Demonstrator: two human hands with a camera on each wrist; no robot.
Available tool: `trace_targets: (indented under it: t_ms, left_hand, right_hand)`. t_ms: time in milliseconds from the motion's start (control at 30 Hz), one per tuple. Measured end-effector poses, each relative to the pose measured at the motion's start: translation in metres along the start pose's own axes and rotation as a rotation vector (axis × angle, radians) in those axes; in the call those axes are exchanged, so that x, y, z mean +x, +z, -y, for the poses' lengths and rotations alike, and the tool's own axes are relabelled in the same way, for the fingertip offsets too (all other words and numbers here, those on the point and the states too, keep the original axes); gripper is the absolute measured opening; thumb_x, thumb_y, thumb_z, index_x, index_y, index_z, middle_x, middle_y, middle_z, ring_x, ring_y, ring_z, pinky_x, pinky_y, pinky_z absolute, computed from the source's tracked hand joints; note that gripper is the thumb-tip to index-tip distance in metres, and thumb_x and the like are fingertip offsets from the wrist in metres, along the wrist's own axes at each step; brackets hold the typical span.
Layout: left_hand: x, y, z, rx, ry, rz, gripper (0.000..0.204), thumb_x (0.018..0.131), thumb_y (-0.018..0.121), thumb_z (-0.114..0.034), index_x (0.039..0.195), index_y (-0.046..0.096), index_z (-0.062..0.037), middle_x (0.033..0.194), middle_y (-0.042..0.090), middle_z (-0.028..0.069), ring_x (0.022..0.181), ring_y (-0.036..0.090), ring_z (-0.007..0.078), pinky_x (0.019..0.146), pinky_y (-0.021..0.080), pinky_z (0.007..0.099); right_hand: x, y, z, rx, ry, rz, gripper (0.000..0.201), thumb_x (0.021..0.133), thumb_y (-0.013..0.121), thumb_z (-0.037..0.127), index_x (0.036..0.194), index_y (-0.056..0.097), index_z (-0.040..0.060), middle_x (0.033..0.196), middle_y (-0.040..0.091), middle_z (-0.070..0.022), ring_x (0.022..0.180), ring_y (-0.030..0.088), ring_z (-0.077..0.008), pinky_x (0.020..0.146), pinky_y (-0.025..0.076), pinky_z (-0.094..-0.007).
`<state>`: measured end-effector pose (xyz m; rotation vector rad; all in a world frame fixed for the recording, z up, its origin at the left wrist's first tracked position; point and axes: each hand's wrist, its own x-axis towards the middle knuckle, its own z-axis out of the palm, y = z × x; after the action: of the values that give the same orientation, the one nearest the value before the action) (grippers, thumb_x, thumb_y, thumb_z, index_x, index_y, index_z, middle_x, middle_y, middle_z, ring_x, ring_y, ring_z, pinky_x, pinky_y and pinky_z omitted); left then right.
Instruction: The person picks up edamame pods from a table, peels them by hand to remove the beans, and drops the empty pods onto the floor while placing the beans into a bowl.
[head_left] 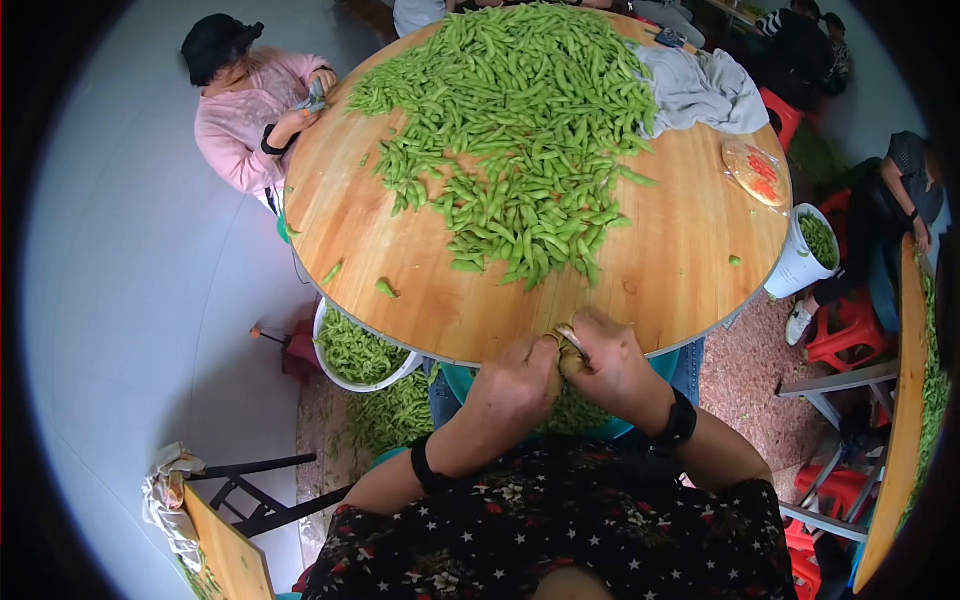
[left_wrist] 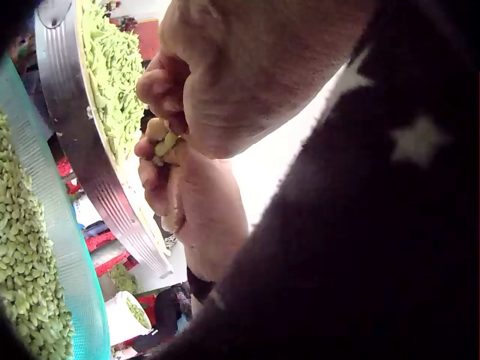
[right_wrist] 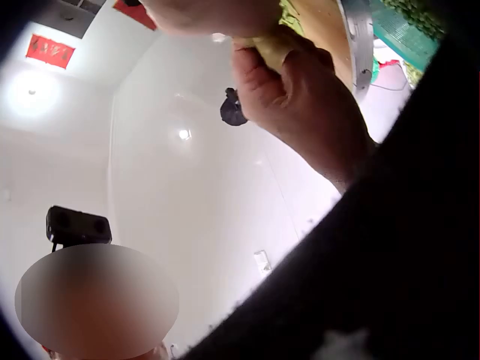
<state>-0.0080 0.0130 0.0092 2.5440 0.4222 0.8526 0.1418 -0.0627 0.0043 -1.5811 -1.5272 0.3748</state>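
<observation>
Both hands meet just over the near edge of the round wooden table (head_left: 680,270). My left hand (head_left: 508,385) and right hand (head_left: 615,370) have their fingers curled in and their thumbs close together. Between them they pinch a green edamame pod (left_wrist: 166,144), mostly hidden by the fingers. Yellowish covers (right_wrist: 270,52) show on some of the digits. Below the hands is a teal basket (left_wrist: 88,300) with shelled green beans (left_wrist: 30,247) in it. A large heap of edamame pods (head_left: 520,110) spreads over the table in front of the hands.
A white bucket of pods (head_left: 355,375) stands left below the table, another white bucket (head_left: 797,262) at the right. A grey cloth (head_left: 710,90) and a packaged flat round item (head_left: 752,172) lie on the table's right. A person in pink (head_left: 250,130) sits at the left.
</observation>
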Motion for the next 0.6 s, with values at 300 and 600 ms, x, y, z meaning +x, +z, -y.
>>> trace_targets:
  t_ms: [300, 600]
  left_hand:
    - [-0.033, -0.092, 0.013, 0.269, -0.310, 0.285, 0.014, 0.080, 0.063, -0.007, 0.092, 0.061, -0.0017, 0.083, 0.061, 0.0160, 0.075, 0.063, 0.0325, 0.064, 0.051, 0.0417]
    - [0.078, -0.074, 0.191, 0.641, -0.052, -0.026, 0.027, 0.081, 0.048, 0.001, 0.104, 0.063, -0.0027, 0.113, 0.062, 0.0152, 0.099, 0.062, 0.0340, 0.080, 0.054, 0.0397]
  right_hand:
    - [-0.007, -0.019, -0.001, -0.026, -0.093, 0.395, 0.016, 0.077, 0.055, 0.006, 0.092, 0.053, -0.0006, 0.082, 0.057, -0.0205, 0.074, 0.058, -0.0403, 0.062, 0.046, -0.0459]
    - [-0.014, -0.019, -0.005, 0.053, -0.094, 0.478, 0.016, 0.088, 0.056, 0.012, 0.102, 0.060, 0.0050, 0.077, 0.061, -0.0139, 0.067, 0.061, -0.0330, 0.061, 0.048, -0.0383]
